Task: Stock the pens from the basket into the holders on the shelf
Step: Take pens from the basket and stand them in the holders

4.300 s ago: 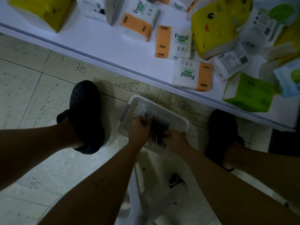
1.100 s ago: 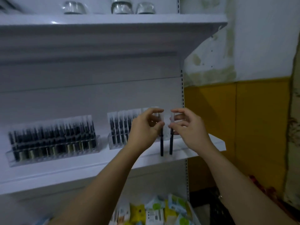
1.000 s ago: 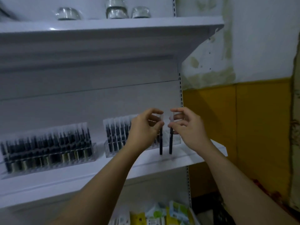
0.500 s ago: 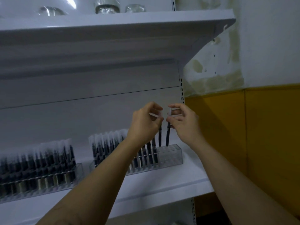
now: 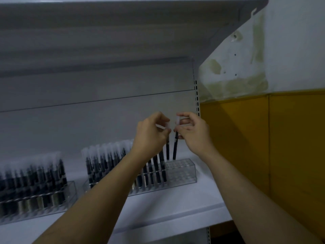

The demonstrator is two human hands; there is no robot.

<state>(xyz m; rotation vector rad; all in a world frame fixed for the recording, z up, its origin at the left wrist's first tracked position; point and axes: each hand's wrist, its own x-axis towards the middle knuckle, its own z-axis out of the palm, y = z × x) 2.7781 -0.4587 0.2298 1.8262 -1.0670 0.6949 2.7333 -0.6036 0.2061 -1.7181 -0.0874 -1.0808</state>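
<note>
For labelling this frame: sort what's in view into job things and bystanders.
Job: left hand pinching left pen; right hand pinching right pen; right holder, part-filled; left holder, packed; shelf.
Bystanders: upper shelf; yellow wall panel; stained white wall.

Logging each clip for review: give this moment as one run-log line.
step: stocking holder | left hand: pinches left pen | right hand: pinches right pen | both roughly upright, tips at its empty right end, unseated

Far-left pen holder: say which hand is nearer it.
Left. The left hand hangs up and right of the far-left holder; the right hand is further right, beyond the left hand.
</note>
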